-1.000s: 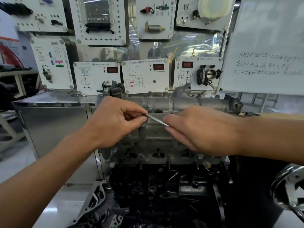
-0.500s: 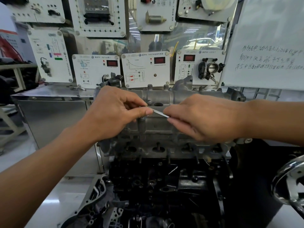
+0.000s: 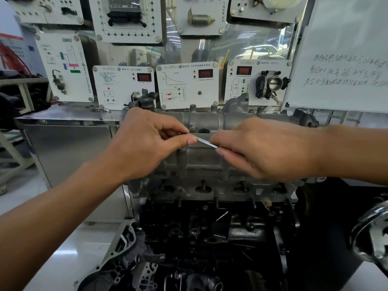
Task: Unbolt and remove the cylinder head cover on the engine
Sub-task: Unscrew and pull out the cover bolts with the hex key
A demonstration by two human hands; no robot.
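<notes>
Step in hand: unbolting, not lifting yet. The cover (image 3: 205, 162) is sitting on top of the engine (image 3: 189, 227), straight in front of the person, a grey casting above the dark block.

Both hands are working a T-wrench. The thin bar (image 3: 206, 143) is running across between them, and the shaft (image 3: 182, 159) is dropping from under the left hand (image 3: 144, 143) onto the near-left part of the cover. The left fingers (image 3: 191, 141) are pinching the bar's left end, thumb and forefinger closed on it. The right hand (image 3: 264, 148) is gripping the other end, fingers closed narrow round it (that tip of the bar is hidden inside the grip).

The bolt is hidden under the shaft, so I can't tell how far out it is. What look like bolt heads are showing along the cover's far edge, so I'm reading this as early in the job.

Next move, as I judge it: keeping the shaft square on the bolt, swinging the bar round, then lifting the bolt clear and shifting to the next one. Risk: the shaft tipping and slipping off the head.

The display panels (image 3: 186, 85) and whiteboard (image 3: 346, 59) are standing behind, well apart from the work.
</notes>
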